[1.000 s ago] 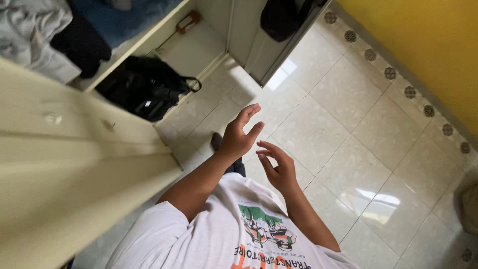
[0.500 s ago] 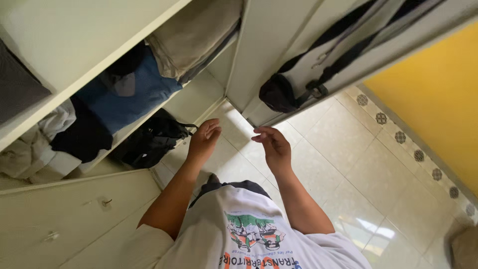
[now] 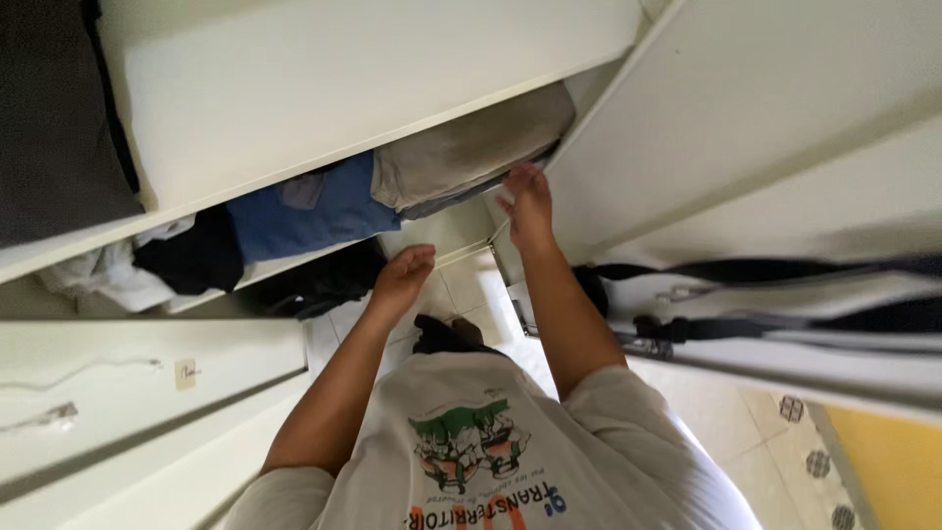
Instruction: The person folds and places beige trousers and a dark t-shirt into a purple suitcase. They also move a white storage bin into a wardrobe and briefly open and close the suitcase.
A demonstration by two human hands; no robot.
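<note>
I look down at an open cream wardrobe. My right hand (image 3: pixel 527 204) is raised to the shelf edge, its fingers apart, touching or just short of the folded beige cloth (image 3: pixel 471 147) stacked over a darker piece. My left hand (image 3: pixel 402 276) hangs lower, below the shelf (image 3: pixel 294 257), fingers loosely curled and holding nothing. On the same shelf lie a folded blue garment (image 3: pixel 309 211), a black garment (image 3: pixel 191 257) and white cloth (image 3: pixel 98 275).
A dark folded item (image 3: pixel 54 118) fills the upper left shelf. The open wardrobe door (image 3: pixel 785 137) stands at the right with black straps (image 3: pixel 765 324) hanging on it. A black bag (image 3: pixel 314 290) sits on the wardrobe floor. Tiled floor (image 3: pixel 785 442) and yellow wall (image 3: pixel 898 471) lie lower right.
My view has tilted up from the floor toward the shelves. Both hands rose; my right hand moved up to the beige cloth on the shelf, my left trails below.
</note>
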